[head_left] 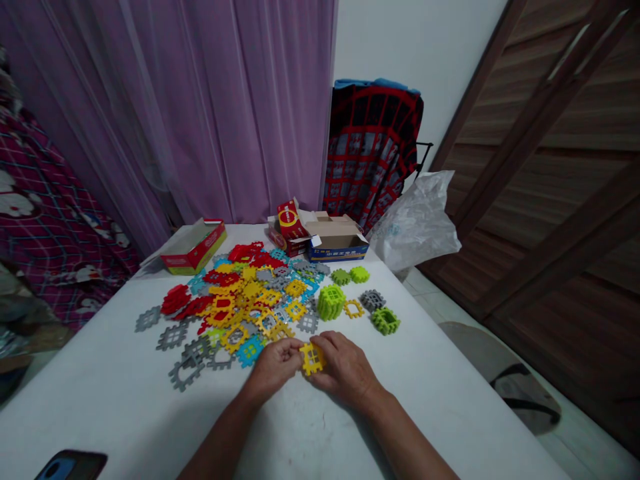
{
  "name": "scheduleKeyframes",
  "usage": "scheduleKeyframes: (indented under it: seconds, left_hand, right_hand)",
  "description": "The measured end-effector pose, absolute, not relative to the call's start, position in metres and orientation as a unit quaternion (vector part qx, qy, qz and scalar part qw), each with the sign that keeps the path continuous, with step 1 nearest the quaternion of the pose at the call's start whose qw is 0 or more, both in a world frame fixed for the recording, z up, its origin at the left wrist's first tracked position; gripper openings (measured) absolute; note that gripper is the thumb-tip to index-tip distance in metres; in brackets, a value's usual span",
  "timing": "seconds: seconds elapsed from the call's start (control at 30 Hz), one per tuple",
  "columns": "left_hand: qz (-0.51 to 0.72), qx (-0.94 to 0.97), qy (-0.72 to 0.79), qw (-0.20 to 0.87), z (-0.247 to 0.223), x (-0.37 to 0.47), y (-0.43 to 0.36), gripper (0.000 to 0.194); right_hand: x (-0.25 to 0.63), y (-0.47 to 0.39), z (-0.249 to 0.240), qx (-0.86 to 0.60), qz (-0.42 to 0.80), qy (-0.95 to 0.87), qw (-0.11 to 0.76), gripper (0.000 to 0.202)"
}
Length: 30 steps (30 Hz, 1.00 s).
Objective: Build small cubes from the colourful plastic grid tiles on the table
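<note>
Near the middle of the table, my right hand is wrapped round a yellow interlocking plastic tile with a window-like grid and notched edges. My left hand pinches the tile's left edge between thumb and fingers. Just beyond my hands stands a lime green block of tiles. Beside it lies a yellow frame tile. Farther right are a grey joined piece and a lime green hollow ring. Closest to my left hand is a blue tile, at the edge of a pile of mixed tiles.
A red and green open box sits at the back left of the white table. A blue carton and a red box stand at the back. A clear plastic bag hangs at the right edge. A phone lies front left.
</note>
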<state>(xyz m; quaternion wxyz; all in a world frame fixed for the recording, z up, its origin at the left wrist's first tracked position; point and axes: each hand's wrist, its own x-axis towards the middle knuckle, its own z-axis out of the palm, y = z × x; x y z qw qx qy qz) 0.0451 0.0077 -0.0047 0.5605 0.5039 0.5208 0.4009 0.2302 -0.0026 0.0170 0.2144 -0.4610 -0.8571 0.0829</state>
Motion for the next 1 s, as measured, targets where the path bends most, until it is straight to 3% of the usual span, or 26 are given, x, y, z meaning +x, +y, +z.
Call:
scheduleKeyframes:
  seconds: [0.33,0.63,1.0]
  left_hand:
    - [0.417,0.515,0.522,0.537,-0.002,0.041,0.007,0.043]
    - [0.419,0.494,0.542,0.536,0.003,0.042,0.007,0.044]
    - [0.423,0.488,0.546,0.533,0.004,0.042,0.007,0.041]
  right_hand:
    - [0.269,0.011,0.012,-0.503,0.089,-0.82,0.26,0.055]
    - [0.291,0.011,0.024,-0.588,0.137,-0.782,0.155,0.051]
    - [0.294,0.014,0.026,-0.583,0.147,-0.79,0.12,0.046]
